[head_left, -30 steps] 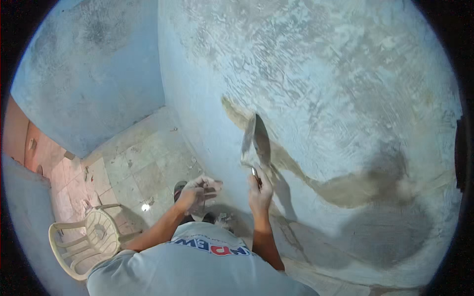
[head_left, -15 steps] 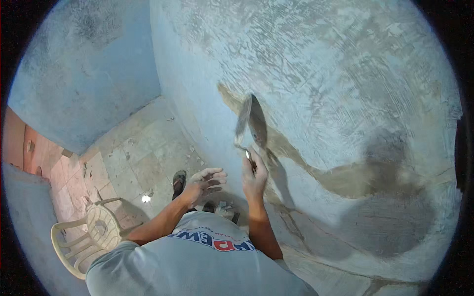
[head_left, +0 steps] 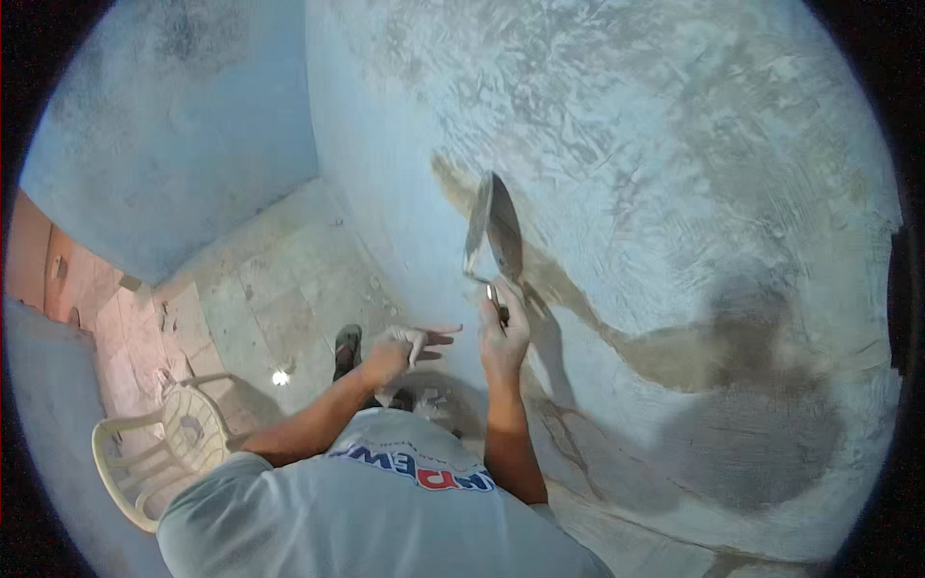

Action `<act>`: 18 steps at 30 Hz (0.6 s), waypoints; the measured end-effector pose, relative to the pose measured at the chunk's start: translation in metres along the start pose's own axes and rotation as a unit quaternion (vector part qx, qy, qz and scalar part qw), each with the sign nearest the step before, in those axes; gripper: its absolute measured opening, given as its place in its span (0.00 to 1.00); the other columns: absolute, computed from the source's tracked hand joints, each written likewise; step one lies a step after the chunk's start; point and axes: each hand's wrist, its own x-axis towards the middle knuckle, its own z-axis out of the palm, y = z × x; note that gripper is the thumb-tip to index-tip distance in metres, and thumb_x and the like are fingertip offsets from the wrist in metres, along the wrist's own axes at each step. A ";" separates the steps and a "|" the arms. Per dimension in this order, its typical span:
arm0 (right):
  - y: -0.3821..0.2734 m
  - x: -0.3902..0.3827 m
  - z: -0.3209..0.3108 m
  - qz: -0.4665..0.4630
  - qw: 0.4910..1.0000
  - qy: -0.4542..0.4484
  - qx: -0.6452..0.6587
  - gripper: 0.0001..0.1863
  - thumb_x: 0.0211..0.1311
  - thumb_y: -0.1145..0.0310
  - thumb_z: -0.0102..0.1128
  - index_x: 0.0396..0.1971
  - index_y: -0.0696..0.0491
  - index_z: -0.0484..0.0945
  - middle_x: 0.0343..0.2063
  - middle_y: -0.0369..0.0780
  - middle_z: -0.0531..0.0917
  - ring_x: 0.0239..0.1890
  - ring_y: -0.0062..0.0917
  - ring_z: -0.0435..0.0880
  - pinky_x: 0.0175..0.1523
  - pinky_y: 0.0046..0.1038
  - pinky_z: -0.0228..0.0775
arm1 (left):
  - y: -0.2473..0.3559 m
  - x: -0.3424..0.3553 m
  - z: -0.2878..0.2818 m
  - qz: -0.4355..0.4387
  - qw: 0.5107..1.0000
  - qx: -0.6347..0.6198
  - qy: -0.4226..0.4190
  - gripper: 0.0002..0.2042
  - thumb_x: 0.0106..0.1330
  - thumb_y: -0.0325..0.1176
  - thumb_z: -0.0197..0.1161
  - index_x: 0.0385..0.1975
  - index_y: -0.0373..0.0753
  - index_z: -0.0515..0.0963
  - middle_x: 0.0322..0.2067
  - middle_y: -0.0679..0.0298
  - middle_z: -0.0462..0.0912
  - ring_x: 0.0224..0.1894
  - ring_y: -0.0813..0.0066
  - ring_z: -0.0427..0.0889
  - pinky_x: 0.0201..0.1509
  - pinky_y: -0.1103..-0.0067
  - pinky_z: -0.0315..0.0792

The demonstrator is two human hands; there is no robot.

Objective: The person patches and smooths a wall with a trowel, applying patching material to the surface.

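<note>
My right hand (head_left: pixel 504 337) is closed round the handle of a plastering trowel (head_left: pixel 479 226), whose pointed metal blade stands up beside the wall. A dark shadow of the blade falls on the wall just right of it; whether the edge touches the plaster I cannot tell. My left hand (head_left: pixel 409 349) hangs in the air left of the right one, holding nothing, with some fingers stretched out toward the wall and others partly curled. Behind the trowel runs a brownish strip of plaster (head_left: pixel 568 299) across the pale blue wall (head_left: pixel 617 173), which has rough grey smears higher up.
A cream plastic chair (head_left: pixel 183 433) stands at the lower left on the dusty tiled floor (head_left: pixel 279 260). A second blue wall (head_left: pixel 212 135) meets the plastered one at a corner. My sandalled foot (head_left: pixel 348 347) shows below my left hand, near small debris.
My right hand has turned the trowel slightly, its blade now nearer edge-on. My left hand has shifted a little right, and its fingers have moved from spread to pointing at the wall.
</note>
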 end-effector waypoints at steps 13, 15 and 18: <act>-0.010 -0.004 0.006 0.054 0.997 0.027 0.039 0.19 0.74 0.70 0.67 0.59 0.62 0.82 0.35 0.33 0.83 0.32 0.13 0.75 0.37 0.21 0.69 | -0.038 0.011 -0.038 0.043 0.998 0.039 -0.022 0.15 0.67 0.20 0.54 0.15 0.39 0.69 0.18 0.67 0.70 0.24 0.76 0.69 0.33 0.81 0.65; 0.001 -0.027 -0.017 0.046 0.998 0.028 0.031 0.19 0.74 0.70 0.66 0.60 0.62 0.82 0.34 0.32 0.82 0.31 0.12 0.74 0.35 0.20 0.67 | -0.018 0.002 -0.036 0.065 0.997 0.022 0.019 0.16 0.65 0.20 0.53 0.14 0.41 0.69 0.16 0.68 0.67 0.24 0.75 0.72 0.43 0.80 0.73; 0.013 -0.044 -0.050 0.033 0.998 0.044 -0.004 0.19 0.74 0.71 0.65 0.60 0.63 0.82 0.32 0.31 0.81 0.28 0.10 0.71 0.31 0.18 0.63 | 0.000 -0.006 -0.024 0.027 0.988 -0.108 0.110 0.17 0.64 0.18 0.50 0.12 0.44 0.66 0.13 0.69 0.63 0.22 0.74 0.69 0.68 0.65 0.74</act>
